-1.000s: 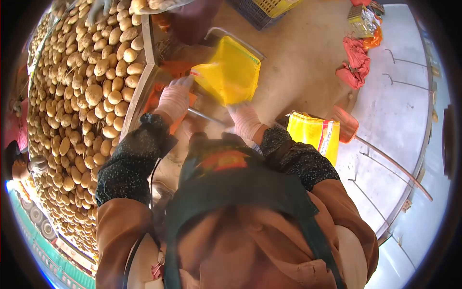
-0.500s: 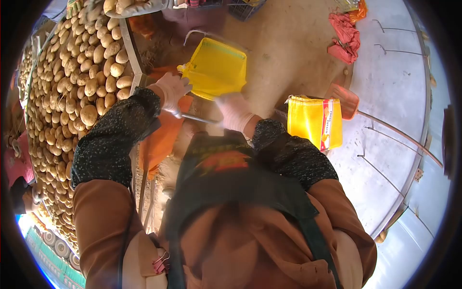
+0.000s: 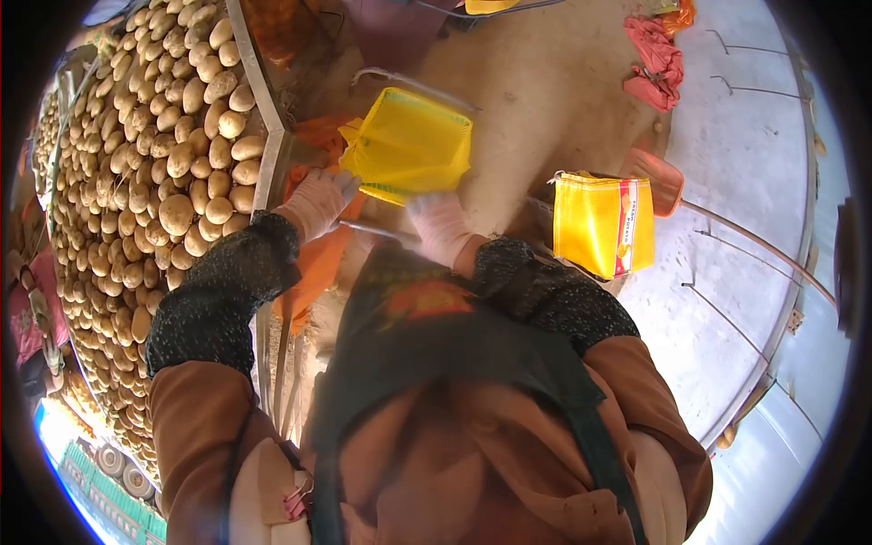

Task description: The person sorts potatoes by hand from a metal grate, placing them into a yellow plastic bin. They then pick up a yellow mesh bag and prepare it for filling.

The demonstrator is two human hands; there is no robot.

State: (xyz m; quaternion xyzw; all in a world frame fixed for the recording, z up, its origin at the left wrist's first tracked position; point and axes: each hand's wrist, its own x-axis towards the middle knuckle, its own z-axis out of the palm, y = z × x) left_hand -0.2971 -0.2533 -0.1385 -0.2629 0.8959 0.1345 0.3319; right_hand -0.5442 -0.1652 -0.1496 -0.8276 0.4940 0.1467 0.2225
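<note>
A yellow mesh bag (image 3: 413, 136) hangs with its mouth spread wide, in front of my body, with a metal bar along its far side. My left hand (image 3: 320, 202), in a pale glove, has its fingers closed at the bag's near left corner. At the near rim, the gloved fingers of my right hand (image 3: 438, 227) grip the edge; their tips are partly hidden. A metal rod (image 3: 377, 232) runs below the bag between my wrists.
Potatoes (image 3: 177, 213) are heaped on the left behind a metal edge (image 3: 270, 168). To the right stand a yellow printed potato bag (image 3: 590, 227) and an orange shovel (image 3: 658, 182). Red cloth (image 3: 654, 64) lies farther off. Another person (image 3: 41, 309) is at far left.
My right hand has come to the bag's near rim, and my left hand has dropped slightly. The bag sits a little lower in view. A gloved hand at the top left has gone from view.
</note>
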